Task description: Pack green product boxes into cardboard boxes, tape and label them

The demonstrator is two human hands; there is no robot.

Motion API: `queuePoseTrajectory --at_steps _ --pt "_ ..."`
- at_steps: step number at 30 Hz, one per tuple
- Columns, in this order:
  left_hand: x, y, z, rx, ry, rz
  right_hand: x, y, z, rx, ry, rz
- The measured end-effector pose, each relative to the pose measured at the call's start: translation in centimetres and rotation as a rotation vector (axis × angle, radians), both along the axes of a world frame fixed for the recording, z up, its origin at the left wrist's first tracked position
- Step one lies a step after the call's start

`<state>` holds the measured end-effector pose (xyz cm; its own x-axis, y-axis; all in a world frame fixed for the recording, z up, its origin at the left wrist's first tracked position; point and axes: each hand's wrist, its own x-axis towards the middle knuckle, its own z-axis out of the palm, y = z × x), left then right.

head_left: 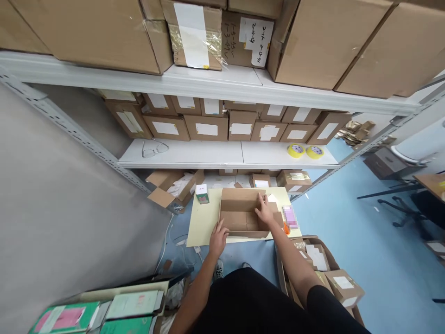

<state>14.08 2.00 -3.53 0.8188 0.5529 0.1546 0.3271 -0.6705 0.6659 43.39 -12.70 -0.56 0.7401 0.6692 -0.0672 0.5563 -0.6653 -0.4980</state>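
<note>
An open cardboard box (238, 218) stands on a pale yellow board in front of me, and I look down into its bare inside. At its near left corner my left hand (218, 239) is closed on the edge, fingertips over the rim. My right hand (264, 212) grips the right wall, its thumb on the inner side and its fingers along the top. Beyond that wall an outer flap (277, 219) sticks out. Part of the box's right side is hidden behind my hand and forearm.
A small green-and-white box (202, 194) stands left on the yellow board (201, 227); orange-handled scissors (286, 228) lie right. Shelves hold labelled cartons (211, 128), glasses (155, 149) and yellow tape rolls (296, 150). A large carton of boxes (318, 257) stands at my right.
</note>
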Motion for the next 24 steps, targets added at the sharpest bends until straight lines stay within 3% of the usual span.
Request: queuePoseTrajectory --at_steps 7,13,17,24 --pt "-2.5 -7.6 3.0 0.165 -0.089 0.265 1.7 2.8 0.5 -0.012 -0.109 0.156" --pt "-4.8 -15.6 5.5 0.174 -0.086 0.501 1.0 4.2 1.2 0.032 -0.103 0.553" --pt "-7.1 -20.7 6.9 0.088 -0.023 0.697 -2.6 5.7 1.4 0.054 -0.078 0.769" --pt "-13.2 -27.9 7.8 0.015 0.029 1.0 -13.5 7.2 3.1 0.153 -0.049 1.029"
